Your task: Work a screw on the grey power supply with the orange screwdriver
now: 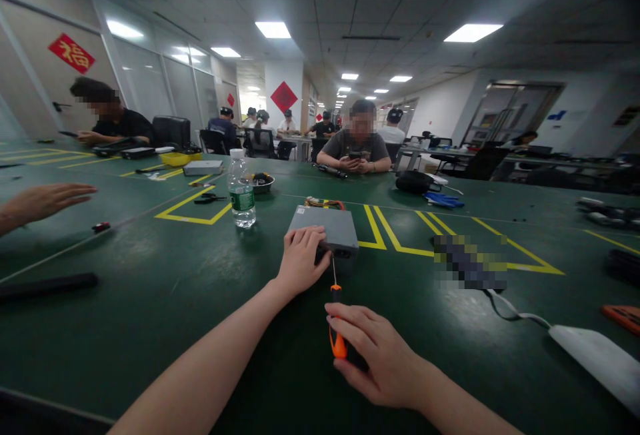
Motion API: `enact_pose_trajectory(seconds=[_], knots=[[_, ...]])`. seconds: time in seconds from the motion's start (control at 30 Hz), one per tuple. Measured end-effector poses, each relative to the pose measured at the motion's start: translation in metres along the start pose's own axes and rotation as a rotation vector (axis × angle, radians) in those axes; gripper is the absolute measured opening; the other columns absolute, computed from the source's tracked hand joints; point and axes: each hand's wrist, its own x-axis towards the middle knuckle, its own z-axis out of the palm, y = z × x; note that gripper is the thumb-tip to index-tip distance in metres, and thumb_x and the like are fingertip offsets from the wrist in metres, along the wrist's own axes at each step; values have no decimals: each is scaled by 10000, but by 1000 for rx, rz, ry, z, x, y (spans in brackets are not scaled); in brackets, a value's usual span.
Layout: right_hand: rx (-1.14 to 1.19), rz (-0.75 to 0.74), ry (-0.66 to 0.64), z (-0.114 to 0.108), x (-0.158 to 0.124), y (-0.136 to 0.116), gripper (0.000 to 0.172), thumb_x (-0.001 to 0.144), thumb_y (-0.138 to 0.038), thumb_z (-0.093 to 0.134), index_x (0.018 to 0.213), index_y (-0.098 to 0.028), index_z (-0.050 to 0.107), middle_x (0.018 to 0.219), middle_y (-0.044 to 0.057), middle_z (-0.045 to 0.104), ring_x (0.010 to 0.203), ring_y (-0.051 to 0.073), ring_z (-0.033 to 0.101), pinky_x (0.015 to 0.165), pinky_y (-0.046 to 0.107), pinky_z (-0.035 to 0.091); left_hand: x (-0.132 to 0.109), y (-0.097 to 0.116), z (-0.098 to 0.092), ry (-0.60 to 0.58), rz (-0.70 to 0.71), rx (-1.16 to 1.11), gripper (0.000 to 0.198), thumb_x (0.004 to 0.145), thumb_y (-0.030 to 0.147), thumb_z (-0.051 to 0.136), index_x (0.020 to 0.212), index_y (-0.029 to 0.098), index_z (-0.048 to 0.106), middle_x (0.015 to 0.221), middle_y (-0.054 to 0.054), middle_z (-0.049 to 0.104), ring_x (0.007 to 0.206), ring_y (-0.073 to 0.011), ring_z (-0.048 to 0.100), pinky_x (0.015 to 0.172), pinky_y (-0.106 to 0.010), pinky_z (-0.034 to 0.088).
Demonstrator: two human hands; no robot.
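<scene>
A flat grey metal box [327, 226] lies on the green table [165, 302] straight ahead of me. My left hand [301, 258] rests on its near left corner, fingers curled over the edge, gripping it. My right hand [383, 355] is closed round the orange and black handle of a screwdriver [336, 318]. The thin shaft points away from me and its tip touches the near face of the box. A bundle of coloured wires [325, 203] sticks out behind the box.
A water bottle [242, 188] stands left of the box, a dark bowl [263, 183] behind it. Another person's hand [43, 200] reaches in from the left. A white device with cable [595, 355] lies at right. People sit across the table and at far desks.
</scene>
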Motion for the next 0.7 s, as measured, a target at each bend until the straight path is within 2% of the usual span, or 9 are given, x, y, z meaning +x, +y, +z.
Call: enact_pose_trajectory(seconds=[0.1, 0.3, 0.4, 0.57, 0.7], knots=[[-64, -32, -45, -4, 2, -2, 312, 923, -258, 390, 1199, -142, 478, 1177, 177, 548, 1035, 227, 556, 806, 375, 492, 0, 0, 0, -2, -1, -5, 251, 790, 270, 557, 1032, 224, 508, 1216, -33, 568, 1133, -218, 463, 956, -400, 288], [-73, -81, 78, 3, 1, 1, 199, 906, -272, 483, 1031, -123, 526, 1117, 176, 600, 901, 189, 607, 761, 326, 503, 0, 0, -1, -9, -9, -3, 255, 787, 271, 560, 1033, 227, 512, 1219, -35, 567, 1134, -221, 463, 960, -406, 287], [-37, -44, 95, 6, 0, 2, 206, 900, -307, 499, 1013, -135, 502, 1075, 158, 619, 895, 184, 614, 763, 314, 507, 0, 0, -1, -11, -5, -5, 250, 792, 276, 552, 1034, 225, 510, 1220, -35, 566, 1137, -221, 461, 957, -405, 289], [10, 8, 17, -2, 2, 0, 302, 915, -301, 409, 1162, -132, 446, 1156, 171, 562, 1044, 211, 561, 826, 344, 494, 0, 0, -2, -7, -4, -8, 251, 790, 272, 554, 1034, 229, 513, 1215, -29, 569, 1127, -215, 469, 954, -402, 296], [-73, -29, -34, -5, 5, -2, 282, 924, -264, 395, 1165, -162, 502, 1167, 166, 556, 999, 214, 575, 777, 344, 499, 0, 0, -1, -8, -7, -11, 254, 789, 266, 554, 1037, 228, 515, 1212, -38, 571, 1133, -225, 465, 956, -412, 293]])
